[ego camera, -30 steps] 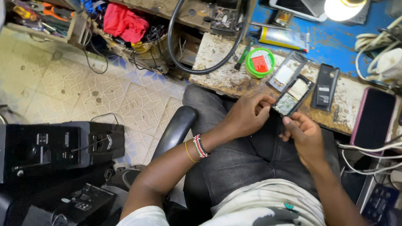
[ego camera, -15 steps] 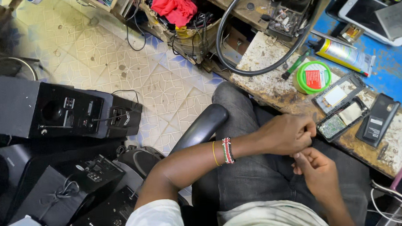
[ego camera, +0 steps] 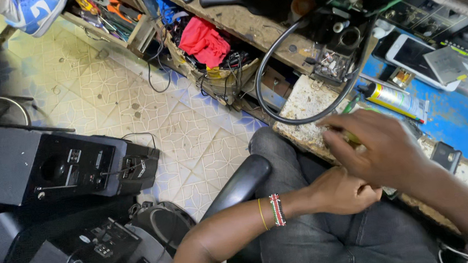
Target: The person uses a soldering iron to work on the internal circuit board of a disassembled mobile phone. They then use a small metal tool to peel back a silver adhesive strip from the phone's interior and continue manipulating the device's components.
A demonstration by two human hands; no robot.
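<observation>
Right hand [ego camera: 376,147] blurred, fingers spread loosely over worn surface [ego camera: 303,108] edge; grip contents can't tell. Left hand [ego camera: 340,191] curled closed at lap; held object, axis hidden.

Electronics repair workshop: worn bench [ego camera: 303,108] at 1 o'clock carrying phones [ego camera: 411,55], spray can [ego camera: 391,97] and small parts; tool-filled shelf [ego camera: 113,17] at 11 o'clock; black speaker boxes [ego camera: 57,169] on tiled floor at 8 o'clock

Right hand [ego camera: 378,149] over worn bench edge [ego camera: 303,108] — left hand [ego camera: 340,191] fisted on lap, black cable [ego camera: 276,110]
</observation>
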